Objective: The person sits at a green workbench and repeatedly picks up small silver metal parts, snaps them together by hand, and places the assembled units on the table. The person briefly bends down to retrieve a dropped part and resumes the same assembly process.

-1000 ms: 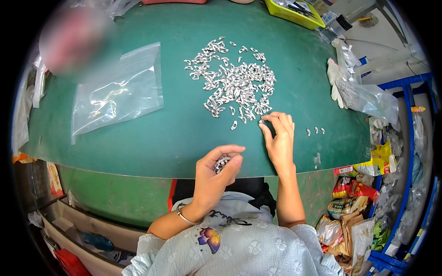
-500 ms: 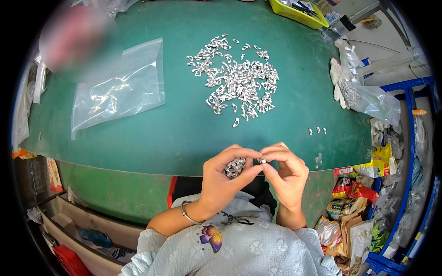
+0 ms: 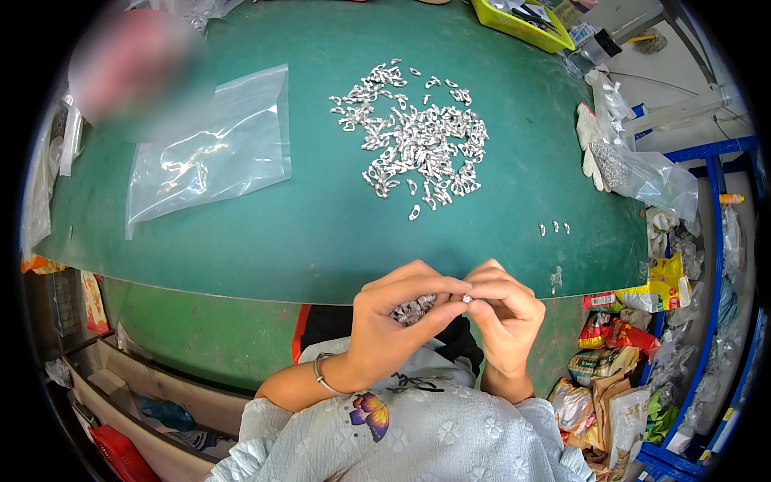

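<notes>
Shirt cloth (image 3: 450, 422), pale and patterned, is lying nearest, with both hands meeting just beyond it, over the table's front edge. The left hand (image 3: 401, 317) is curling around a handful of metal pieces (image 3: 415, 310), its thumb and forefinger reaching toward the right. The right hand (image 3: 507, 317) is pinching narrowly at a small metal piece (image 3: 467, 299) between thumb and fingertips; whether the left fingertips are also gripping it, I cannot tell. Being so small, the piece is probably weighing little; its bare metal is looking stiff, perhaps slippery, and hardly fragile, so a fingertip pinch across its sides is seeming the best hold. The front edge of the green table (image 3: 321, 249) is running beneath the hands, so anything slipping could be falling toward the lap or floor. Beyond them, room for moving is stretching across the green surface toward the loose pile (image 3: 430, 145), with one stray piece (image 3: 414, 212) lying on its near side. Three pieces (image 3: 555, 228) are standing apart in a row to the right, while a clear plastic bag (image 3: 213, 157) is lying flat to the left. Farther off, a glove (image 3: 590, 149) is resting by the right edge, and a yellow-green tray (image 3: 514, 27) is sitting at the far right.
</notes>
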A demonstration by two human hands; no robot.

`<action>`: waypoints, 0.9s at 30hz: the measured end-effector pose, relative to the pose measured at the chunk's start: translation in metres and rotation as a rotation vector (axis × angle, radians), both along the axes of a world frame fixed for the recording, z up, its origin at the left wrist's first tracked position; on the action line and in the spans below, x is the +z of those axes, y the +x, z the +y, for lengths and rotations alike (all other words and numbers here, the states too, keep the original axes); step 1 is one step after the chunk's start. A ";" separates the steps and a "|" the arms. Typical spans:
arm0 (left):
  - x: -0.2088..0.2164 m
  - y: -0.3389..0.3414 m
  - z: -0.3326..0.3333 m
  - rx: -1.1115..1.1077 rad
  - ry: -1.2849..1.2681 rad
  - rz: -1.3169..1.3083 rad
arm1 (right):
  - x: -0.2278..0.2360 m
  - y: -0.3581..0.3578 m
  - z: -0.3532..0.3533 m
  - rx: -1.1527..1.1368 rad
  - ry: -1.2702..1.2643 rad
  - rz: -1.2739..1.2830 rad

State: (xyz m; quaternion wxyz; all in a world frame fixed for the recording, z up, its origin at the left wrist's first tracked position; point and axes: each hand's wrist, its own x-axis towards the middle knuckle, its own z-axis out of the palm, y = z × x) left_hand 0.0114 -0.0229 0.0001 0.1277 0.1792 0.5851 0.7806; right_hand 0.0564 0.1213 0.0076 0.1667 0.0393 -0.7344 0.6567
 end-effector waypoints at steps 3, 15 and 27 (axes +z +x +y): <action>0.000 0.000 -0.002 -0.028 0.002 0.034 | 0.000 0.000 0.000 0.011 -0.011 0.017; -0.003 -0.001 -0.004 -0.142 0.237 -0.513 | 0.004 0.004 -0.008 -0.036 -0.079 -0.006; -0.005 -0.001 -0.006 -0.192 0.250 -0.456 | 0.012 0.006 -0.010 -0.131 0.066 0.043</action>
